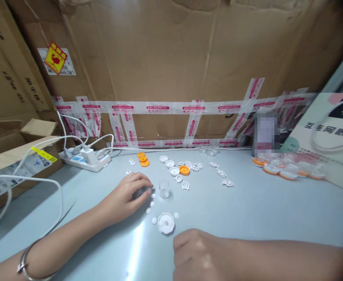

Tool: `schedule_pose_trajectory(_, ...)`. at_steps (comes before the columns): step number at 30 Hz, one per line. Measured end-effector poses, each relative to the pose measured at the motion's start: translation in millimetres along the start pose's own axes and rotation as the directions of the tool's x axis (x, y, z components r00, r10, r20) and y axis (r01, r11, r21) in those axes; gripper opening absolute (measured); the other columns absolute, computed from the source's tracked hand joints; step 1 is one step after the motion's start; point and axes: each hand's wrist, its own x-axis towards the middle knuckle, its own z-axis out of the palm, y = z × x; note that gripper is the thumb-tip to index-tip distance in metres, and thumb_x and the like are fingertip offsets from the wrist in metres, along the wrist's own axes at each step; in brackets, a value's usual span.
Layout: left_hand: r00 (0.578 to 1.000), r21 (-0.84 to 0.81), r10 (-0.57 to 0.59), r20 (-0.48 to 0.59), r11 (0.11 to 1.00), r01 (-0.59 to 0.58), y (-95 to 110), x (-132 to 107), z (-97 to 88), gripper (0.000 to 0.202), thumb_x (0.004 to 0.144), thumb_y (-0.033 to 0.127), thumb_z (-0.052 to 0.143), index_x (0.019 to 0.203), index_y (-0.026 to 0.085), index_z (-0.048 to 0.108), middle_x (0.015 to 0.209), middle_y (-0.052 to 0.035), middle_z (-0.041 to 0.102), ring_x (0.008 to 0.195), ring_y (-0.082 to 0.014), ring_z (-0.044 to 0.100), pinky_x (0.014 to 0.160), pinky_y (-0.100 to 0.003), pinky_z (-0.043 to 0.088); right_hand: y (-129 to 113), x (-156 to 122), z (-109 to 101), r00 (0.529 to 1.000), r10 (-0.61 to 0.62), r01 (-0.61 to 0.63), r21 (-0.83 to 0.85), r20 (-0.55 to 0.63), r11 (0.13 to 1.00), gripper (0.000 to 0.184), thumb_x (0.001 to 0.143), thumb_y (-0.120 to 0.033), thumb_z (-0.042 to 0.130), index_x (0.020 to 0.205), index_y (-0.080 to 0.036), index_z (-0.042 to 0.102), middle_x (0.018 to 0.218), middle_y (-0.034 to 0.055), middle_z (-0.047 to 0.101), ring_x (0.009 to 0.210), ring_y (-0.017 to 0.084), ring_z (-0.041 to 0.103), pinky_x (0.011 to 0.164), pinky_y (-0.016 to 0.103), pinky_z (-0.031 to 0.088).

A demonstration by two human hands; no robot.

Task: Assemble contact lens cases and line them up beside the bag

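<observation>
My left hand rests on the grey table, fingers curled down over small white discs; whether it grips one is hidden. Just right of its fingertips stands a small clear cup. A white round toothed part lies in front, between both hands. My right hand sits at the near edge, closed into a loose fist, its fingertips hidden. Farther back lie white caps, orange rings, an orange cap and several white cut-out pieces.
A white power strip with plugs and cables sits at the back left beside a cardboard box. Taped cardboard forms the back wall. Assembled orange-and-clear pieces line the right, near a printed box. A cable loops over the left table.
</observation>
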Motion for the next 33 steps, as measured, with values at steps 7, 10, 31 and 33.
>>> schedule_pose_trajectory(7, 1.0, -0.027, -0.01, 0.015, 1.0, 0.01, 0.0, -0.1, 0.2, 0.021, 0.087, 0.025, 0.042, 0.098, 0.021, 0.06, 0.1, -0.0067, 0.057, 0.095, -0.0193, 0.052, 0.085, -0.034, 0.04, 60.0, -10.1, -45.1, 0.705, 0.657, -0.684, -0.012, -0.267, 0.73, 0.012, 0.084, -0.024, 0.045, 0.084, -0.017, 0.055, 0.074, 0.002, 0.06, 0.065, 0.012, 0.052, 0.06, 0.024, 0.04)
schedule_pose_trajectory(10, 0.999, -0.044, -0.015, 0.031, 0.999, 0.016, 0.1, -2.1, -0.5, 0.021, 0.087, 0.025, 0.042, 0.096, 0.02, 0.06, 0.1, -0.0066, 0.057, 0.094, -0.019, 0.052, 0.084, -0.034, 0.04, 90.8, -28.3, -63.4, 0.555, 0.796, -0.831, -0.11, -0.242, 0.545, 0.012, 0.083, -0.024, 0.046, 0.084, -0.018, 0.057, 0.082, 0.0038, 0.06, 0.074, 0.015, 0.053, 0.064, 0.026, 0.04)
schedule_pose_trajectory(31, 0.996, -0.065, 0.038, -0.083, 0.997, -0.043, 5.2, -13.3, -6.4, 0.02, 0.086, 0.022, 0.043, 0.094, 0.019, 0.061, 0.097, -0.0058, 0.058, 0.093, -0.0181, 0.053, 0.085, -0.034, 0.041, 83.9, -17.3, -62.8, 0.521, 0.835, -0.847, 0.012, -0.176, 0.531, 0.006, 0.079, -0.02, 0.052, 0.074, -0.017, 0.055, 0.079, 0.0045, 0.057, 0.074, 0.017, 0.049, 0.068, 0.029, 0.036)
schedule_pose_trajectory(33, 0.987, -0.071, 0.063, -0.149, 0.995, -0.074, 7.3, -16.1, -8.8, 0.02, 0.086, 0.021, 0.044, 0.097, 0.019, 0.06, 0.099, -0.0061, 0.057, 0.097, -0.0183, 0.052, 0.088, -0.034, 0.04, 71.2, -4.4, -69.1, 0.427, 0.901, -0.828, 0.366, -0.08, 0.425, 0.01, 0.077, -0.026, 0.056, 0.073, -0.017, 0.054, 0.075, 0.0018, 0.055, 0.068, 0.014, 0.047, 0.065, 0.027, 0.035)
